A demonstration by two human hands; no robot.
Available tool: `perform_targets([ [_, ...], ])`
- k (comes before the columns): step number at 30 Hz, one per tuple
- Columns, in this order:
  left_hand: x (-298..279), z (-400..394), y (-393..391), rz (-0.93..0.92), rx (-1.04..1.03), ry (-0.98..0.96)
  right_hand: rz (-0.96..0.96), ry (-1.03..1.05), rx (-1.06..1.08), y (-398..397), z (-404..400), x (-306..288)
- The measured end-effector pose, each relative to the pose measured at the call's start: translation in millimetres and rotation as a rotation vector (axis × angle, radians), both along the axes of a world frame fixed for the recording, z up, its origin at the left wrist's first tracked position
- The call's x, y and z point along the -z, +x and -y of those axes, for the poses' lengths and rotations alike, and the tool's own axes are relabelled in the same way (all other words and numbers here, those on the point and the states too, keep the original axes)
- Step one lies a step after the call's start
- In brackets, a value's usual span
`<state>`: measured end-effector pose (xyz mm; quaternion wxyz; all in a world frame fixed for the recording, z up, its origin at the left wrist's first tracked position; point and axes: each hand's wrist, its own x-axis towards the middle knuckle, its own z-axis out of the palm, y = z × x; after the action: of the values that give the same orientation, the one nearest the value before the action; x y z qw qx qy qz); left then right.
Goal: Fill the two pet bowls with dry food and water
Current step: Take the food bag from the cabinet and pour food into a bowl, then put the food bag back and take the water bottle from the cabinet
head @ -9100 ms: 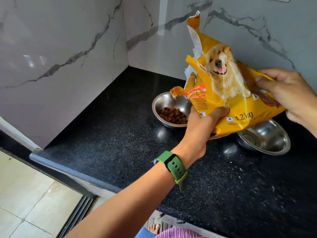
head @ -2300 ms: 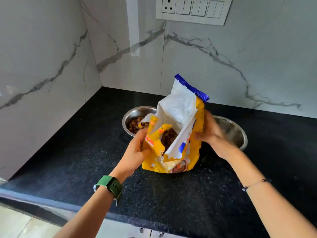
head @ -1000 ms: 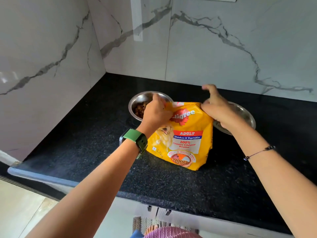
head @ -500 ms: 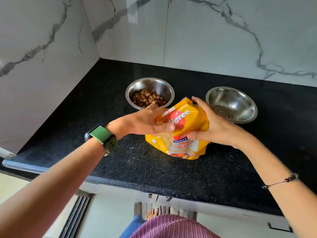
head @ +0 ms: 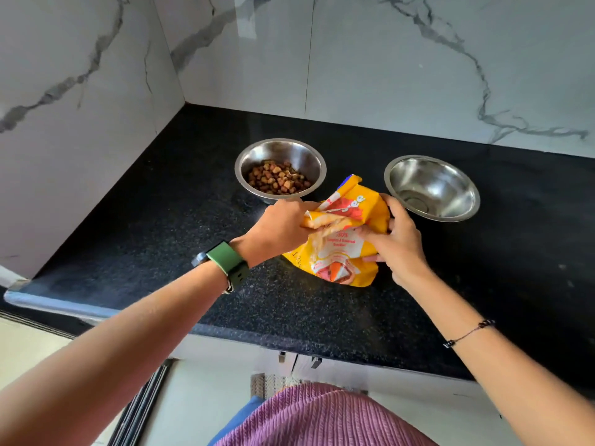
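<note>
Two steel bowls stand on the black counter (head: 161,226). The left bowl (head: 306,156) holds brown dry food; the right bowl (head: 450,185) holds nothing I can see. In front of them, between the two, stands the yellow dog food bag (head: 347,252), its top folded down. My left hand (head: 280,226), with a green watch on the wrist, grips the folded top at its left side. My right hand (head: 399,239) grips the bag's right side, fingers pressed on its front.
White marble walls close the counter at the left and the back, forming a corner behind the left bowl. The counter's front edge (head: 289,339) runs just below my forearms, with cabinet fronts and floor beneath. No water source is in view.
The bag's top is folded further down and crumpled under both hands. My left hand has closed onto the fold, and my right hand has shifted lower on the bag's right side.
</note>
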<state>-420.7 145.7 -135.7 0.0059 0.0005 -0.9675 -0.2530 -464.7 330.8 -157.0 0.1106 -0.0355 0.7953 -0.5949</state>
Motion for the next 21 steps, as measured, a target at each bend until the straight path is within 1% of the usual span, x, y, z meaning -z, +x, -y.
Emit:
perform_targets([
  [2, -5, 0, 2, -0.076, -0.036, 0.043, -0.051, -0.026, 0.016, -4, 1, -7],
  [4, -16, 2, 4, -0.163, -0.074, 0.046, -0.114, -0.050, 0.003, -9, 3, -21],
  [6, -37, 5, 7, -0.266, -0.112, 0.081, -0.213, -0.096, -0.008, -15, 7, -47],
  [7, -53, 8, 10, -0.337, -0.121, 0.077, -0.271, -0.129, -0.015, -18, 10, -64],
  [9, -86, 12, 16, -0.495, -0.112, 0.004, -0.395, -0.151, -0.050, -25, 16, -101],
  [12, -151, 28, 28, -0.733, -0.135, -0.115, -0.621, -0.156, -0.141, -30, 34, -180],
  [15, -231, 52, 38, -0.939, -0.160, -0.255, -0.831, -0.191, -0.239, -34, 61, -265],
  [17, -284, 63, 48, -1.070, -0.214, -0.396, -0.938, -0.216, -0.262, -37, 83, -319],
  [18, -308, 70, 54, -1.121, -0.262, -0.461, -0.983, -0.230, -0.268, -38, 95, -344],
  [19, -329, 76, 58, -1.139, -0.317, -0.476, -1.026, -0.242, -0.269, -37, 106, -367],
  [21, -369, 81, 70, -1.142, -0.439, -0.437, -1.126, -0.269, -0.262, -33, 128, -409],
])
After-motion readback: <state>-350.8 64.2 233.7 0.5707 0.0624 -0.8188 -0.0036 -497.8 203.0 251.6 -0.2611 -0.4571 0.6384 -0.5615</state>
